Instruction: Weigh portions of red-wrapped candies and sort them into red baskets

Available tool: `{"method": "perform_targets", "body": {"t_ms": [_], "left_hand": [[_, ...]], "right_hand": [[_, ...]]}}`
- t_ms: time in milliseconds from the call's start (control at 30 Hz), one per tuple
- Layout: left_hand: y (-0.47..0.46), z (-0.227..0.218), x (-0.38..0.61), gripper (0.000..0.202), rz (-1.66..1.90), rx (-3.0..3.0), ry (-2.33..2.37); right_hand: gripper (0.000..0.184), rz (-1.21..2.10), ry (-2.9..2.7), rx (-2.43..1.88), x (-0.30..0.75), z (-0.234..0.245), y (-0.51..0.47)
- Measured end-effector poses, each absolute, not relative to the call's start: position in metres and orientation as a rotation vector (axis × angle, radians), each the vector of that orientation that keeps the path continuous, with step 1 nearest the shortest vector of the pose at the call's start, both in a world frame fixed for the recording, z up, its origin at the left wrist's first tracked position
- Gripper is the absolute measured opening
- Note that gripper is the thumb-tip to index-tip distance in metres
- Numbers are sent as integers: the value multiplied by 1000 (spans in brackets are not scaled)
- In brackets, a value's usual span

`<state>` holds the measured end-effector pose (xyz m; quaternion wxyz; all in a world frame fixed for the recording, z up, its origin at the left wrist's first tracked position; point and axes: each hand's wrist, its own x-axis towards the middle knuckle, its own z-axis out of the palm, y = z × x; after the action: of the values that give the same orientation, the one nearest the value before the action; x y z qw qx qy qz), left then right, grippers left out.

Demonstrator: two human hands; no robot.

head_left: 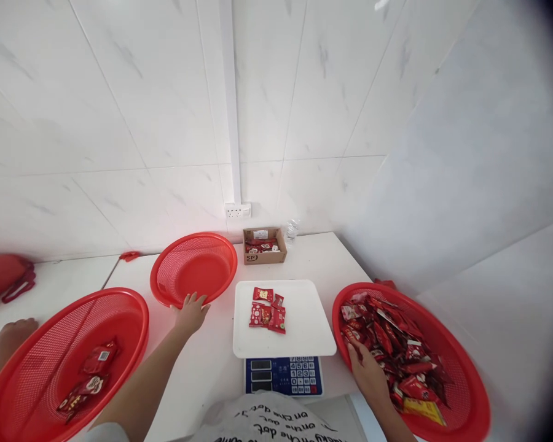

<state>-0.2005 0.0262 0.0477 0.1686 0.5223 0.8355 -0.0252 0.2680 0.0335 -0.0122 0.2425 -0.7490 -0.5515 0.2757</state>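
Observation:
My left hand (191,313) rests at the near rim of a red plastic mesh basket (193,270), fingers spread and touching the rim. My right hand (367,371) is over the left edge of a larger red basket (474,399), fingers slightly apart at a heap of small red snack packets (396,344); nothing shows between them. Between my hands stands a digital scale with a blue keypad (283,376). On its white tray (304,319) lie several small red packets (268,310).
At left is another red basket (138,344) with a few packets (92,383); another person's hand (13,339) is at its far side. Against the wall stand a small cardboard box (265,255) of packets and a clear plastic item (292,229). A red bag (4,279) lies far left.

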Motion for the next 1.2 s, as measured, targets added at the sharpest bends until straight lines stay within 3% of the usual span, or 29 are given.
{"method": "perform_targets", "body": {"t_ms": [233,400,733,1200], "left_hand": [[35,47,-156,59,127,1622,2378],[47,52,-120,60,251,1899,2082],[77,45,-47,80,71,2002,1794],[86,29,-31,73,55,2041,1830]], "right_hand": [[68,794,-1529,-2087,265,-7,35],[66,801,-1537,-2073,264,-5,34],[53,786,-1488,-1984,267,-17,35],[56,722,-1746,-2108,255,2,31]]}}
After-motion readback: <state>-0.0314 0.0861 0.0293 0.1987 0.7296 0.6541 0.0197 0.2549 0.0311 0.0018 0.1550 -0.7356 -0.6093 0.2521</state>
